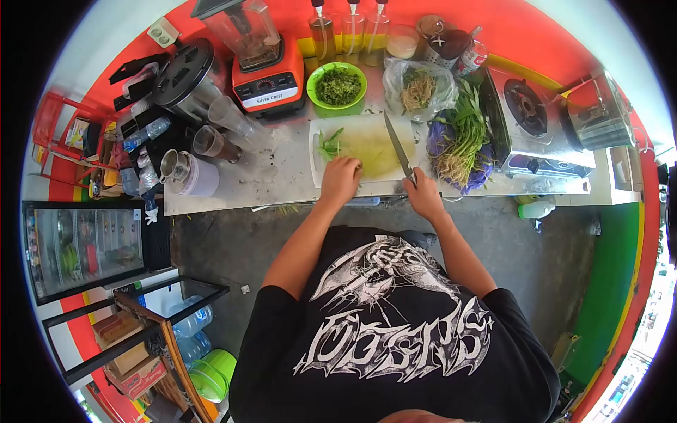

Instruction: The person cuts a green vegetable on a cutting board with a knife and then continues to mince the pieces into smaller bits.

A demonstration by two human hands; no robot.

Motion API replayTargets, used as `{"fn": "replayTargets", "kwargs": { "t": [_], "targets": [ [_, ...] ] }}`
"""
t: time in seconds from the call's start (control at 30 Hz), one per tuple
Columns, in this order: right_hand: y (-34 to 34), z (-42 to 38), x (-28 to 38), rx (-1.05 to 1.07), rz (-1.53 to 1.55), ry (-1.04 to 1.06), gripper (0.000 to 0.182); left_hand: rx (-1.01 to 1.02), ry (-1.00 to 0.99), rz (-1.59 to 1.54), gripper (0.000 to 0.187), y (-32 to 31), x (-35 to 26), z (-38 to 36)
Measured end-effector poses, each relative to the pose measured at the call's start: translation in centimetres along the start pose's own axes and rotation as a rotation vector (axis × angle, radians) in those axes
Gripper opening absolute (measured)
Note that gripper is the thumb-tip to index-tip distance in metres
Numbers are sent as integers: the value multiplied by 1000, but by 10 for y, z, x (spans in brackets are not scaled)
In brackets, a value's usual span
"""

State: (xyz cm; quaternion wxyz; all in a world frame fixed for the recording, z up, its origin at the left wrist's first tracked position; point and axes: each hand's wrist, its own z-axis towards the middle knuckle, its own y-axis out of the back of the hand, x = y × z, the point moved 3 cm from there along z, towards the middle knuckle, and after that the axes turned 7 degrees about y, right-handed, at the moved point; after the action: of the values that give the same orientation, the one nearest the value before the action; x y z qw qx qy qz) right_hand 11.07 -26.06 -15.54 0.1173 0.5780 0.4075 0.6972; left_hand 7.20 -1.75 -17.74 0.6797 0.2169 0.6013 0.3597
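My right hand [424, 194] grips a kitchen knife [400, 146] by its handle, with the long blade pointing away from me over the right part of the cutting board [403, 127]. Curled fingers of my left hand [342, 178] rest at the board's near left; whatever they may hold is hidden. Just beyond those fingers lie some green leaves [328, 144]. A lime-green bowl [336, 111] of chopped greens stands behind the board. To the right, a bunch of leafy greens with roots [462, 144] lies on purple wrapping, and a clear plastic bag [421, 88] holds cut roots.
A red blender [269, 74] stands at the back left, with plastic cups [215, 144] and a white jug [192, 176] nearer. Pump bottles [352, 32] line the wall. A gas stove [529, 116] with a metal pot [599, 113] is on the right.
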Motion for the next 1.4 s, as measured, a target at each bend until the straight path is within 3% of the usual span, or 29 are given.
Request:
{"fn": "replayTargets", "kwargs": {
  "t": [0.07, 0.27, 0.5, 0.57, 0.7, 0.97, 1.4],
  "targets": [
    [-2, 5, -1, 47, -31, -1, 32, 16, -129, 193, 13, -14, 2, -2],
    [-15, 11, 17, 74, -199, -94, 34, -8, -258, 159, 30, -15, 6, -9],
    [-21, 8, 25, 88, -243, -161, 34, 64, -263, 210, 37, -14, 4, -10],
    [-21, 8, 22, 82, -240, -146, 34, -24, -226, 167, 42, -15, 5, -9],
    [-17, 12, 26, 83, -260, -148, 34, -23, -250, 189, 38, -13, 5, -9],
    [-29, 14, 22, 130, -301, -70, 32, 26, -227, 194, 48, -16, 11, -12],
    [-46, 2, 24, 196, -453, -108, 31, 52, -179, 187, 49, -21, 15, -12]
  ]
}}
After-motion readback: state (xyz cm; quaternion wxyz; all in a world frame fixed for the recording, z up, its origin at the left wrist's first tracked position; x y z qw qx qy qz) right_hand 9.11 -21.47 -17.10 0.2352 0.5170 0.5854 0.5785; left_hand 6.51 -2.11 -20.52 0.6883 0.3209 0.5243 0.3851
